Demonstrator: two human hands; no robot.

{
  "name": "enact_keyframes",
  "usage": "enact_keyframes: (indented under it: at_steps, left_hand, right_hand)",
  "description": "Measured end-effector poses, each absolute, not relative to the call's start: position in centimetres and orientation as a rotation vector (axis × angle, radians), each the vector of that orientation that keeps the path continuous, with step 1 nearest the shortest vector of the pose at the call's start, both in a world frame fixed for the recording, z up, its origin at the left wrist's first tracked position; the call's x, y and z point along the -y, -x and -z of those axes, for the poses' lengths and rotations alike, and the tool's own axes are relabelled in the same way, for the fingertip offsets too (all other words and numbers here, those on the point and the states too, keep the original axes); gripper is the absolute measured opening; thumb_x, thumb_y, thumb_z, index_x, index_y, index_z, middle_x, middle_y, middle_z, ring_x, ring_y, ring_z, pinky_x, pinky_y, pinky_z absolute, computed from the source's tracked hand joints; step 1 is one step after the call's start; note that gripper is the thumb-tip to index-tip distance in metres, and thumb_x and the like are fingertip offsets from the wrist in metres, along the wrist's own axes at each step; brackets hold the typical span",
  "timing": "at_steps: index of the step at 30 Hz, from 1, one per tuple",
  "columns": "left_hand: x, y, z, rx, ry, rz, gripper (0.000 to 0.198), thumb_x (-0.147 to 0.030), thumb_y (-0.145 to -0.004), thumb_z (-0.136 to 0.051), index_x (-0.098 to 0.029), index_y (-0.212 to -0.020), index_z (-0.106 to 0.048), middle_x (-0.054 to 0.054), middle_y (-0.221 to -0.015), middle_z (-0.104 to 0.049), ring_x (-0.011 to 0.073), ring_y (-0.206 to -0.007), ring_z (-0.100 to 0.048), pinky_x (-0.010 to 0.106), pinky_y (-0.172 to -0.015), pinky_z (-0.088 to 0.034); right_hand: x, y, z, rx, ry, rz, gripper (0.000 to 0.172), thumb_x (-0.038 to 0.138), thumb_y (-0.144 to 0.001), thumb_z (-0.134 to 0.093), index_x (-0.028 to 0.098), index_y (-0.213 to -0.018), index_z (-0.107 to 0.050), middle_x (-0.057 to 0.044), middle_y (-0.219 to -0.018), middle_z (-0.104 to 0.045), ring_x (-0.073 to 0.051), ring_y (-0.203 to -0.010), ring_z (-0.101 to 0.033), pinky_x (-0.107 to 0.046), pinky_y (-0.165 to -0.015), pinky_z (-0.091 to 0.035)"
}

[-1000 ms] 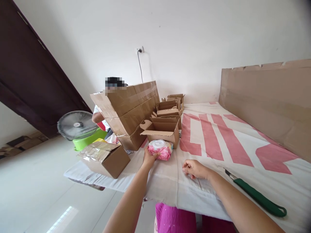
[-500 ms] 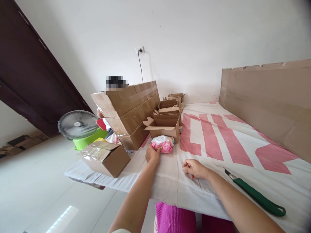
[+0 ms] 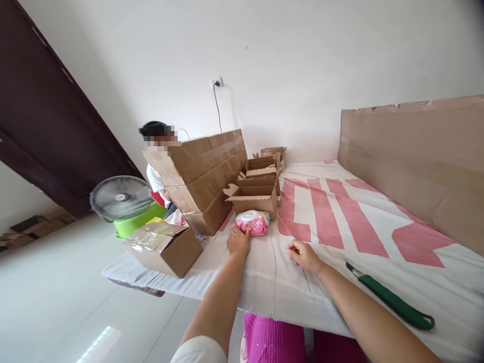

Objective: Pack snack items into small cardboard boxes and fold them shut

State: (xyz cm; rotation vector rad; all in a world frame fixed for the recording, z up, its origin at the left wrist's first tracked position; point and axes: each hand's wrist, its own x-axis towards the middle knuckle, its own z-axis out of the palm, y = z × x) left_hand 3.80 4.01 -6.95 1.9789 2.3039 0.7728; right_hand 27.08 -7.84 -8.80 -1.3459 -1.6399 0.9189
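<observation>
A pink pack of wet wipes (image 3: 252,223) with a white lid lies on the cloth-covered table, just in front of an open cardboard box (image 3: 254,199). My left hand (image 3: 238,239) grips its near left side, thumb on the front edge. To the right, my right hand (image 3: 303,255) rests low over the cloth with its fingers curled in; nothing shows in them. A green-handled utility knife (image 3: 393,297) lies beyond my right forearm, its blade pointing away to the left.
Several open boxes stand in a row behind the pack. Left of them rises a wall of taped boxes (image 3: 204,176), with a person (image 3: 155,174) behind it. A taped carton (image 3: 164,249) sits at the left table edge. A fan (image 3: 121,197) and a cardboard panel (image 3: 412,161) flank the table.
The person behind the boxes has come further into sight on the left. My right hand has moved slightly up, and my left hand stays on the pack. The view has shifted a little.
</observation>
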Motion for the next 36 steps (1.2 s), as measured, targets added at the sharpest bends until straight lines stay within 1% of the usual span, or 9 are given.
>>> enact_keyframes:
  at_steps: [7, 12, 16, 22, 25, 30, 32, 35, 36]
  left_hand:
    - [-2.6, -3.7, 7.5, -2.292, -2.078, -0.737, 0.078, -0.047, -0.092, -0.041, 0.004, -0.148, -0.019, 0.032, -0.131, -0.051, 0.0392, -0.123, -0.049, 0.049, -0.099, -0.04]
    - [-0.6, -3.2, 8.1, -2.211, -2.151, -0.59, 0.076, -0.04, -0.09, -0.045, 0.0, -0.149, -0.02, 0.03, -0.149, -0.033, 0.0389, -0.134, -0.038, 0.05, -0.109, -0.03]
    - [0.9, -2.6, 8.4, -2.112, -2.178, -0.442, 0.075, -0.045, -0.09, -0.042, -0.001, -0.149, -0.025, 0.027, -0.156, -0.022, 0.0394, -0.144, -0.024, 0.049, -0.116, -0.02]
    - [3.5, -1.7, 8.5, -1.932, -2.225, -0.315, 0.075, -0.053, -0.088, -0.04, -0.008, -0.148, -0.032, 0.021, -0.158, -0.023, 0.0375, -0.148, -0.014, 0.054, -0.118, -0.01]
    - [5.3, -0.8, 8.2, -1.845, -2.283, -0.34, 0.07, -0.05, -0.088, -0.043, -0.011, -0.145, -0.039, 0.019, -0.156, -0.029, 0.0362, -0.147, -0.018, 0.052, -0.118, -0.012]
    - [7.2, 2.8, 5.2, -1.81, -2.375, -0.543, 0.053, -0.035, -0.084, -0.054, -0.019, -0.135, -0.051, 0.012, -0.141, -0.052, 0.0271, -0.132, -0.046, 0.037, -0.112, -0.032]
    - [7.2, 5.4, 3.0, -1.918, -2.362, -0.7, 0.049, -0.032, -0.087, -0.051, -0.021, -0.134, -0.05, 0.012, -0.146, -0.046, 0.0292, -0.138, -0.037, 0.042, -0.115, -0.027]
    - [6.3, 10.0, -0.1, -2.145, -2.261, -0.953, 0.05, -0.03, -0.088, -0.049, -0.021, -0.137, -0.045, 0.012, -0.155, -0.029, 0.033, -0.148, -0.01, 0.053, -0.119, -0.01]
    - [5.9, 11.6, -0.9, -2.255, -2.193, -1.086, 0.051, -0.031, -0.087, -0.053, -0.023, -0.137, -0.045, 0.011, -0.155, -0.029, 0.0334, -0.148, -0.009, 0.054, -0.119, -0.011]
  right_hand:
    - [8.4, -26.4, 8.8, 1.841, 1.447, -0.622, 0.006, 0.023, -0.084, -0.054, 0.02, -0.087, -0.058, -0.001, -0.079, -0.064, -0.015, -0.074, -0.059, -0.028, -0.074, -0.046]
    - [9.5, -25.6, 8.4, 2.036, 1.491, -0.434, 0.011, 0.023, -0.082, -0.058, 0.02, -0.091, -0.064, -0.005, -0.097, -0.064, -0.018, -0.084, -0.059, -0.032, -0.083, -0.043]
    - [10.9, -25.1, 8.2, 2.125, 1.493, -0.332, 0.017, 0.022, -0.087, -0.051, 0.02, -0.097, -0.064, -0.007, -0.103, -0.062, -0.02, -0.091, -0.058, -0.034, -0.087, -0.043]
    - [13.3, -24.9, 8.5, 2.13, 1.457, -0.111, 0.016, 0.018, -0.088, -0.047, 0.021, -0.091, -0.063, -0.008, -0.095, -0.063, -0.023, -0.092, -0.057, -0.037, -0.086, -0.045]
    - [13.6, -24.9, 9.1, 2.026, 1.477, -0.043, 0.019, 0.011, -0.082, -0.048, 0.021, -0.088, -0.062, -0.009, -0.097, -0.063, -0.025, -0.096, -0.057, -0.041, -0.09, -0.047]
    - [12.7, -25.6, 10.7, 1.889, 1.5, 0.017, 0.039, -0.002, -0.07, -0.042, 0.019, -0.095, -0.063, -0.013, -0.116, -0.062, -0.026, -0.116, -0.055, -0.044, -0.105, -0.044]
    - [12.4, -25.9, 11.2, 1.879, 1.513, -0.018, 0.044, -0.004, -0.068, -0.039, 0.018, -0.097, -0.063, -0.013, -0.121, -0.061, -0.025, -0.119, -0.055, -0.043, -0.107, -0.043]
    - [12.4, -26.1, 11.4, 1.881, 1.53, -0.108, 0.048, -0.006, -0.067, -0.037, 0.018, -0.099, -0.064, -0.012, -0.123, -0.062, -0.022, -0.119, -0.057, -0.04, -0.107, -0.043]
    - [12.4, -26.1, 11.3, 1.881, 1.532, -0.133, 0.049, -0.006, -0.067, -0.036, 0.018, -0.1, -0.064, -0.012, -0.123, -0.062, -0.022, -0.118, -0.058, -0.04, -0.106, -0.044]
